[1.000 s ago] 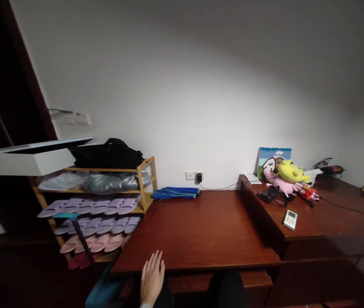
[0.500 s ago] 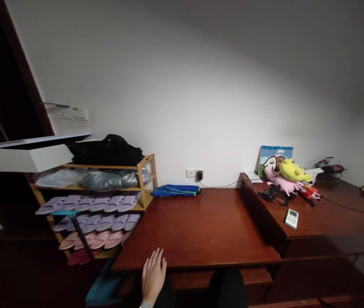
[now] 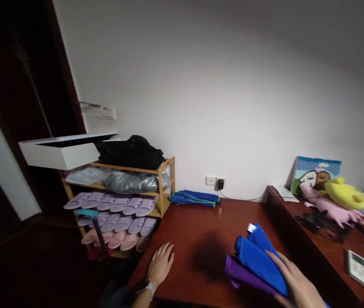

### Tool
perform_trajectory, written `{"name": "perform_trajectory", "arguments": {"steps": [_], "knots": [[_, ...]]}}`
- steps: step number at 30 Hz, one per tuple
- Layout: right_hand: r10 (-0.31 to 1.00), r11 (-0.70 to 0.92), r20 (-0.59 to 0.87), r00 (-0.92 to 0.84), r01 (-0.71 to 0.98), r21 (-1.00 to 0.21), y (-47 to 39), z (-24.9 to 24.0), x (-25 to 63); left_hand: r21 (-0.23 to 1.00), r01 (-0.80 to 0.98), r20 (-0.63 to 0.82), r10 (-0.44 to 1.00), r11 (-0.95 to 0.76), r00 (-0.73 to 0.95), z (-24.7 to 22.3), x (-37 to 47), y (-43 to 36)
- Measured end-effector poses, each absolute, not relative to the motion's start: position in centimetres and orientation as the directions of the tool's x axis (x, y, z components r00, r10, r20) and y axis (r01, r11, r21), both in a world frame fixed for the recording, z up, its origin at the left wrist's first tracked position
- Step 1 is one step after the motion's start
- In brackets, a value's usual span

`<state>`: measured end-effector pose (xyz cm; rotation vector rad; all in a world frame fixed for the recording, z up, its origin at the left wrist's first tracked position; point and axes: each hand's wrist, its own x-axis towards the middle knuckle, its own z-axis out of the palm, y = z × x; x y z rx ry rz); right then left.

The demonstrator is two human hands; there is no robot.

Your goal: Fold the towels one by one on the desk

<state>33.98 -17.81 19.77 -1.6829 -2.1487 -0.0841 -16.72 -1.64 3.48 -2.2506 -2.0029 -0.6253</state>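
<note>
My left hand (image 3: pixel 161 264) lies palm down on the left front part of the reddish-brown desk (image 3: pixel 185 233), its fingers stretched out and holding nothing. At the lower right, my right hand (image 3: pixel 297 280) is closed round folded blue cloths (image 3: pixel 260 261) and a purple cloth (image 3: pixel 248 278). A white tag shows on the upper blue cloth. The bundle is over the desk's right part, with a dark shadow to its left. Against the wall at the desk's back left lies a folded blue cloth with green edging (image 3: pixel 195 198).
A slipper rack (image 3: pixel 165 184) stands at the left, with a black bag (image 3: pixel 130 153) and a white box (image 3: pixel 63 156) on top. The raised surface at the right bears plush toys (image 3: pixel 345 194), a picture (image 3: pixel 316 171) and a white remote (image 3: pixel 359 268). A charger (image 3: pixel 221 184) is plugged into the wall.
My right hand has come into view with the blue and purple cloths. My left hand has moved further onto the desk. The view has turned left, so the surroundings appear further right.
</note>
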Motion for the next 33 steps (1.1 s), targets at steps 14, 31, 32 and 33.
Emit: {"name": "perform_trajectory", "arguments": {"steps": [14,31,32,33], "knots": [[0.888,0.388,0.304,-0.345,0.917,-0.091,20.8,15.5,6.4,0.039,0.974,0.574,0.803,-0.223,0.161,-2.1,-19.6,-0.3],[0.964,-0.005,0.263,0.035,0.993,-0.116,25.0,10.2,13.5,0.008,0.976,0.553,0.814,-0.218,0.178,-4.7,-20.3,0.7],[0.968,0.057,0.25,-0.031,0.994,-0.097,24.6,10.1,13.5,0.026,0.976,0.536,0.827,-0.217,0.169,-4.7,-20.2,0.6],[0.965,0.143,0.232,-0.121,0.987,-0.078,24.2,9.9,13.2,0.041,0.976,0.522,0.837,-0.215,0.163,-4.6,-20.2,0.5]]}}
